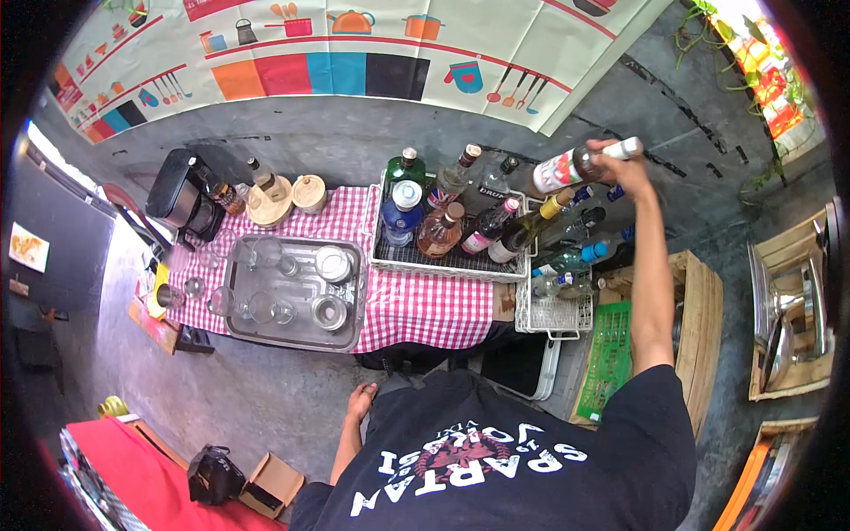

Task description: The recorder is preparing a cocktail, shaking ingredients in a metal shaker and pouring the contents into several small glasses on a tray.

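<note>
My right hand (611,161) is closed around the neck of a dark bottle (556,172) with a white cap and a white-and-red label. The bottle is lifted and tilted nearly flat, its base toward the left, over the right end of a white wire basket (447,268). Several upright bottles fill that basket, among them a blue bottle (402,215) and a green bottle (405,166). Directly below my right forearm stand smaller bottles, some with blue caps, in a second white basket (560,320). Down at my left side, my left hand (359,404) hangs loosely open, apart from the table, with nothing visible in it.
On the checked tablecloth (429,314) lies a grey tray (297,338) of glasses and jars. A coffee maker (174,196) stands at the far left. Wooden crates (704,336) and a green plastic crate (605,358) are at my right. Red cloth (146,473) covers a surface behind left.
</note>
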Demonstrator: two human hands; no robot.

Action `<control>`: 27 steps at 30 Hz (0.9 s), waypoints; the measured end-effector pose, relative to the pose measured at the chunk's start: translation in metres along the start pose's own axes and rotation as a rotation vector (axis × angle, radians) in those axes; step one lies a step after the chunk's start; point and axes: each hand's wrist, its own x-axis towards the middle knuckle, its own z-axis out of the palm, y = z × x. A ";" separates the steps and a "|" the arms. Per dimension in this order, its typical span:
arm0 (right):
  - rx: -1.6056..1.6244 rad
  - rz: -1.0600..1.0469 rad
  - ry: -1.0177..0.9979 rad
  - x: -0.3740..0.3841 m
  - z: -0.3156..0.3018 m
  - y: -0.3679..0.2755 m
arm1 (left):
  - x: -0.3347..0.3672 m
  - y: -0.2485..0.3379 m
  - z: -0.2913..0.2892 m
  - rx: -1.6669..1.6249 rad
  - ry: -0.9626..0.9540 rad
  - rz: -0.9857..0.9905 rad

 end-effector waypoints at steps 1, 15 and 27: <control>0.010 -0.032 0.011 -0.007 -0.013 -0.006 | 0.004 -0.003 -0.006 0.020 -0.004 -0.007; -0.278 -0.192 -0.112 -0.215 -0.086 -0.121 | 0.030 -0.067 -0.058 0.082 -0.142 -0.276; 0.045 0.053 0.038 -0.449 0.136 0.068 | -0.048 -0.088 -0.065 0.229 -0.090 -0.082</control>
